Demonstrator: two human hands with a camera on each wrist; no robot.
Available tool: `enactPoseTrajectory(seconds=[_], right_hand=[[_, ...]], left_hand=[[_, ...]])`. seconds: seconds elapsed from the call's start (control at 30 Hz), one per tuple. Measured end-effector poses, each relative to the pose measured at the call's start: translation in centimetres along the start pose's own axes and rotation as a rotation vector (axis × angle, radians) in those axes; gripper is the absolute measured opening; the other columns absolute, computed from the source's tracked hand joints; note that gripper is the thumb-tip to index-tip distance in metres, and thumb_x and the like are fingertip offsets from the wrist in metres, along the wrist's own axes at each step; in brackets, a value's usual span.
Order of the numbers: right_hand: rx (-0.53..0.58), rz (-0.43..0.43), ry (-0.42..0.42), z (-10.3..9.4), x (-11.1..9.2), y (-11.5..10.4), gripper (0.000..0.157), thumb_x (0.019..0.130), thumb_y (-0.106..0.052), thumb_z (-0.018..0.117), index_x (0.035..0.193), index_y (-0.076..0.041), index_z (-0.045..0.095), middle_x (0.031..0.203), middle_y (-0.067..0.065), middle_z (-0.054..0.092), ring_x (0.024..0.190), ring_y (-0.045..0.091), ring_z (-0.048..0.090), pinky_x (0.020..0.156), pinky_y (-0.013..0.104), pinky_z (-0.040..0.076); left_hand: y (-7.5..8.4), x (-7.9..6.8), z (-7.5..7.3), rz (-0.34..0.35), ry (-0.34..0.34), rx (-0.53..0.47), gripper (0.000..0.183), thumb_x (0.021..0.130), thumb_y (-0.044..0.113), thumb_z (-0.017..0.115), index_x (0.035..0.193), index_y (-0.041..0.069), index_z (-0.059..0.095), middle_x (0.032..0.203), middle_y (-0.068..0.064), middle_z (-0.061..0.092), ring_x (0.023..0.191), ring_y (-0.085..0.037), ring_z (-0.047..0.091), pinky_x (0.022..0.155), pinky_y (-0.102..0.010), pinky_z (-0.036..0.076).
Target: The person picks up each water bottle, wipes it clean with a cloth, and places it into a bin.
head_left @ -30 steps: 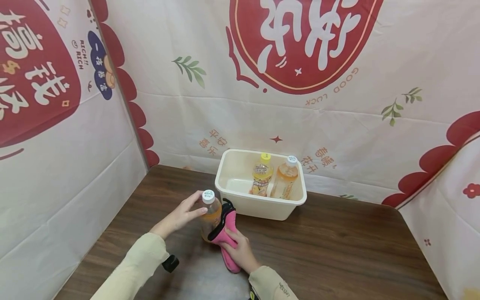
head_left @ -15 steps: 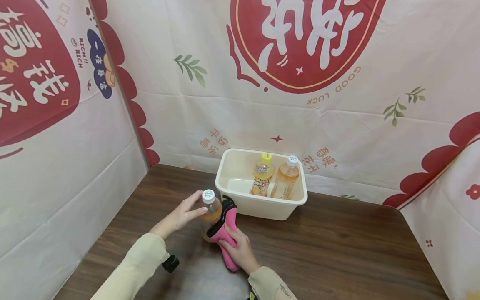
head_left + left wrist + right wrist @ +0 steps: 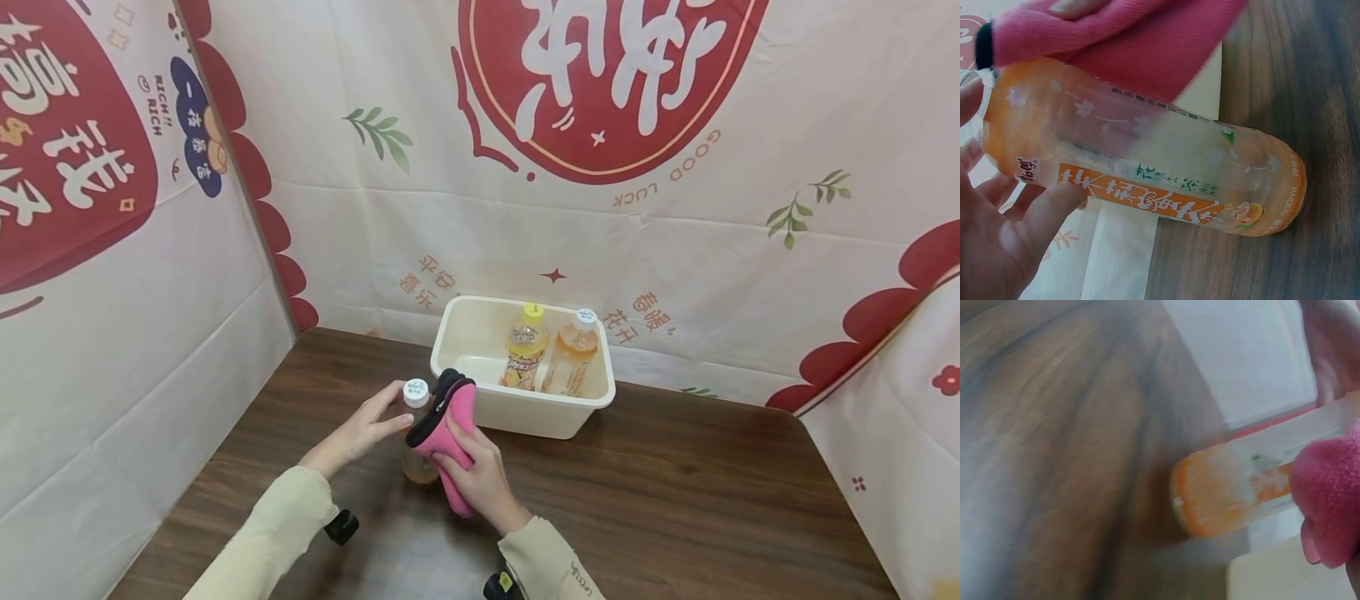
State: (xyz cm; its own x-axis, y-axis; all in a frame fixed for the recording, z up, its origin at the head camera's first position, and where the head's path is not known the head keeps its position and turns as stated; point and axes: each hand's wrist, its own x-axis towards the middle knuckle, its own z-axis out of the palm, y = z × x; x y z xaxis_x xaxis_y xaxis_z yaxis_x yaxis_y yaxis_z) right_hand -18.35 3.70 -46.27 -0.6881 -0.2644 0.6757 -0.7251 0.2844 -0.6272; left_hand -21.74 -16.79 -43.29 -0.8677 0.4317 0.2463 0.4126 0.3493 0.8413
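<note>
A clear drink bottle [image 3: 418,467] with a white cap stands upright on the table in the head view. My left hand [image 3: 362,432] holds it near the shoulder, its thumb across the orange label in the left wrist view. My right hand [image 3: 483,477] grips a pink cloth [image 3: 462,410] with a black edge. That cloth lies along the upper side of the bottle [image 3: 1147,169] and hides part of its body in the head view. In the right wrist view the fuzzy pink cloth [image 3: 1329,487] covers the bottle's upper half.
A cream plastic tub [image 3: 517,414] stands just behind the bottle. Inside it are a bottle with a yellow cap [image 3: 525,350] and an orange-tinted bottle with a white cap [image 3: 573,358]. Printed cloth walls [image 3: 360,233] close in the dark wooden table [image 3: 712,492].
My right hand has moved the pink cloth up along the bottle, toward its cap. The left hand and the bottle have stayed nearly still.
</note>
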Motion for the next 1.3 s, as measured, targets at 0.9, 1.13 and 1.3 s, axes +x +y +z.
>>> enactPoseTrajectory(seconds=[0.9, 1.13, 1.3], right_hand=[[-0.024, 0.14, 0.007, 2.8, -5.3, 4.4, 0.044, 0.065, 0.002, 0.077, 0.106, 0.009, 0.063, 0.108, 0.024, 0.061, 0.095, 0.03, 0.062, 0.082, 0.027, 0.05], [-0.005, 0.168, -0.044, 3.3, -6.7, 7.3, 0.042, 0.068, -0.006, 0.077, 0.108, 0.003, 0.064, 0.112, 0.017, 0.062, 0.097, 0.026, 0.061, 0.083, 0.025, 0.049], [0.052, 0.27, -0.092, 2.0, -5.5, 5.5, 0.041, 0.072, -0.005, 0.074, 0.109, 0.005, 0.063, 0.114, 0.018, 0.061, 0.099, 0.028, 0.06, 0.084, 0.031, 0.049]], left_hand=[[0.1, 0.0, 0.1, -0.024, -0.025, -0.02, 0.036, 0.091, 0.014, 0.05, 0.124, 0.003, 0.042, 0.122, -0.017, 0.05, 0.117, -0.035, 0.045, 0.095, -0.052, 0.037], [0.1, -0.2, 0.1, -0.044, -0.03, -0.023, 0.038, 0.092, 0.017, 0.05, 0.125, 0.002, 0.04, 0.124, -0.019, 0.048, 0.119, -0.037, 0.043, 0.095, -0.053, 0.037], [0.0, 0.0, 0.1, -0.021, -0.02, -0.013, 0.036, 0.091, 0.015, 0.051, 0.124, 0.003, 0.042, 0.123, -0.017, 0.05, 0.119, -0.035, 0.044, 0.097, -0.052, 0.036]])
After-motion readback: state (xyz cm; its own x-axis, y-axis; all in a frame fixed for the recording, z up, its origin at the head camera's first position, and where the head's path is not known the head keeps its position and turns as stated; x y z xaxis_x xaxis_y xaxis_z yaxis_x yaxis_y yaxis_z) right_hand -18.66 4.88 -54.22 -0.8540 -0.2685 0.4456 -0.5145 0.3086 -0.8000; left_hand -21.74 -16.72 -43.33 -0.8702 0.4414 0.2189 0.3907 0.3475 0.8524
